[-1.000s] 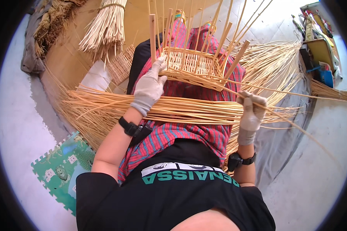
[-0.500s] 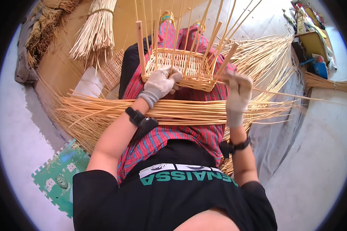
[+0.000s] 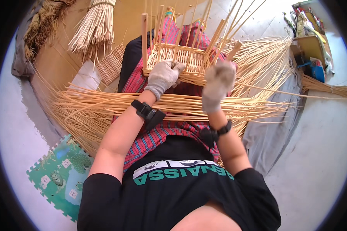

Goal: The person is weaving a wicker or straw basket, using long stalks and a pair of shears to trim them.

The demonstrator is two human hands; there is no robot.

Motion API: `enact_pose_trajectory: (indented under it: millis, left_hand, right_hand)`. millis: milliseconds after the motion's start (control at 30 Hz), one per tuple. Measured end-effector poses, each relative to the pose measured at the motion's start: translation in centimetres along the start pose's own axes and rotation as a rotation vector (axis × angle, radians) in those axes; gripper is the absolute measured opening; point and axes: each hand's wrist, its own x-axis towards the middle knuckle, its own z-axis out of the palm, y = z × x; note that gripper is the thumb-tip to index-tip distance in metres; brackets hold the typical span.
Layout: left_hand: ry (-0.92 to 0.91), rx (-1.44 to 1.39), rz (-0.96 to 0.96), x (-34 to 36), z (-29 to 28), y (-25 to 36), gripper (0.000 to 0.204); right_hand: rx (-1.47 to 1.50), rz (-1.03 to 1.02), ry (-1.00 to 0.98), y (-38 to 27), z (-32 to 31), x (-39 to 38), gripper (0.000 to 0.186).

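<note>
A half-woven wicker basket (image 3: 192, 57) rests across my lap, with thin upright stakes and thick wooden posts at its corners. My left hand (image 3: 164, 77), in a pale knitted glove, is closed on the near edge of the basket, thumb along the weave. At the basket's near right corner, my right hand (image 3: 219, 82), gloved too, is smeared by motion and its fingers cannot be made out. A long thin rod (image 3: 281, 91) trails rightward from beside that hand. Below both hands a bundle of peeled rods (image 3: 173, 107) lies crosswise over my thighs.
Loose pale rods (image 3: 262, 61) fan out on the right over a grey cloth (image 3: 272, 138). A tied bundle (image 3: 96, 30) and a woven panel (image 3: 112, 65) are at the far left. A green foam mat (image 3: 61, 181) lies near left; a crate of items (image 3: 312, 46) stands far right.
My right hand has swung left, inward from beyond the basket's right side to its near right corner. My left hand keeps its hold on the near edge.
</note>
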Motion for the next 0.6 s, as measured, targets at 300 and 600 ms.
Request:
enact_pose_trajectory:
  millis: [300, 600]
  left_hand:
    - [0.023, -0.043, -0.041, 0.8, 0.3, -1.1, 0.05]
    - [0.054, -0.097, 0.812, -1.8, 2.6, -0.4, 0.039]
  right_hand:
    - [0.495, 0.429, -0.111, -4.9, -2.6, -2.7, 0.051]
    - [0.226, 0.533, 0.106, -3.8, -11.6, 2.8, 0.013]
